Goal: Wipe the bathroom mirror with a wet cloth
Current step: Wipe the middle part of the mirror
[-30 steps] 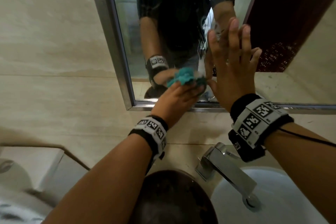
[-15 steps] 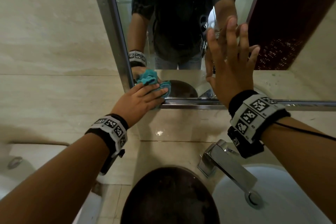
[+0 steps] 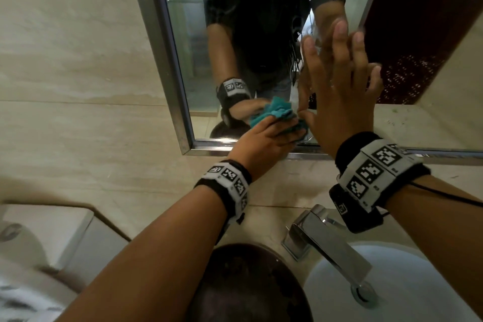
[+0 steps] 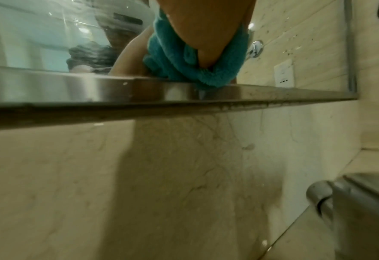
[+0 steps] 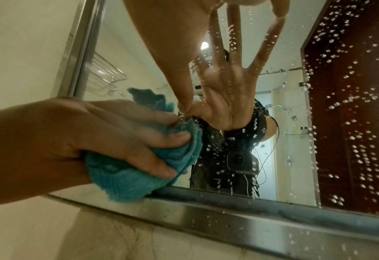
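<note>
1. The steel-framed rectangular wall mirror [image 3: 261, 34] hangs on beige tile; water droplets speckle its glass on the right.
2. The white ceramic basin [image 3: 407, 293] with its chrome tap [image 3: 329, 243] sits below.
3. The right hand [image 3: 339, 102] lies flat on the glass, fingers straight and spread, holding nothing.
4. The left hand [image 3: 264, 144] curls its fingers round the bunched teal terry cloth [image 3: 271, 112], pressing it against the mirror's lower edge, just beside the right thumb.
</note>
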`<state>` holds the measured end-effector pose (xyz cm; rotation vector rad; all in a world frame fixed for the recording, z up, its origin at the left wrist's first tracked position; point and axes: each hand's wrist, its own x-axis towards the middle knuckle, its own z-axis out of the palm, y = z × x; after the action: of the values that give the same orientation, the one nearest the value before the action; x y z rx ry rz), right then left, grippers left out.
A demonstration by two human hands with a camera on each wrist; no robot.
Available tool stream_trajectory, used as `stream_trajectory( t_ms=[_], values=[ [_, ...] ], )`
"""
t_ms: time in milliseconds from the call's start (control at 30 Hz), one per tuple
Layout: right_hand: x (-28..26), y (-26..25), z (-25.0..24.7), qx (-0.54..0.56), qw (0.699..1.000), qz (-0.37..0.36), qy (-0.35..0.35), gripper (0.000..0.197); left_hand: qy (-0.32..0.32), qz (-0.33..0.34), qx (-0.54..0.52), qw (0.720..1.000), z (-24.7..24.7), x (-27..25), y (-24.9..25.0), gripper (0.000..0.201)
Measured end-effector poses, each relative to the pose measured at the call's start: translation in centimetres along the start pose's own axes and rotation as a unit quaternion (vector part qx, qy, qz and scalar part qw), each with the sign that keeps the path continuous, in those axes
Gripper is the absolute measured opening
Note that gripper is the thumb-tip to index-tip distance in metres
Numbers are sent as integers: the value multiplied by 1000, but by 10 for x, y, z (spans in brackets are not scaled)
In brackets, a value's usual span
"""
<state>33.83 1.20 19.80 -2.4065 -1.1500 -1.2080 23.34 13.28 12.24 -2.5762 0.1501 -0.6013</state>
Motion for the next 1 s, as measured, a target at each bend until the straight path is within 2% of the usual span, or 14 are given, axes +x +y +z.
stream_trajectory(
  t_ms=[67,133,200,267,333,400,433,533,633,700,833,900,1000],
  values=[
    [1,13,-5,27,999,-11,12,95,51,-39,-25,998,-6,6,-6,47],
    [3,24,-8,51,998,-16,21,91,144,-91,-42,984,-19,9,-29,45],
    [3,26,-8,46,999,-6,17,88,214,-118,7,970,-38,20,-59,47],
    [2,22,-5,42,999,6,13,87,247,-127,22,960,-47,28,-76,53],
    [1,18,-5,53,999,8,9,87,246,-146,8,958,-37,29,-64,54],
    [1,20,-5,61,998,7,6,86,196,-173,-126,957,-14,19,-35,48],
    [1,21,-4,60,998,5,2,88,176,-163,-177,954,-4,12,-17,44],
    [0,23,-4,53,999,0,-7,97,144,-119,-146,972,16,-7,10,45],
    [1,22,-6,60,998,2,-12,98,138,-68,-68,986,0,-2,-10,47],
    [2,21,-6,63,998,7,-9,98,162,-77,-25,983,-16,9,-36,47],
    [0,20,-3,41,999,7,-1,97,178,-151,-80,969,-14,23,-57,37],
    [0,20,-3,42,999,5,-2,95,168,-153,-82,970,-2,21,-47,40],
    [0,20,-2,51,999,5,-3,92,133,-129,-135,973,8,4,-23,56]
  ],
)
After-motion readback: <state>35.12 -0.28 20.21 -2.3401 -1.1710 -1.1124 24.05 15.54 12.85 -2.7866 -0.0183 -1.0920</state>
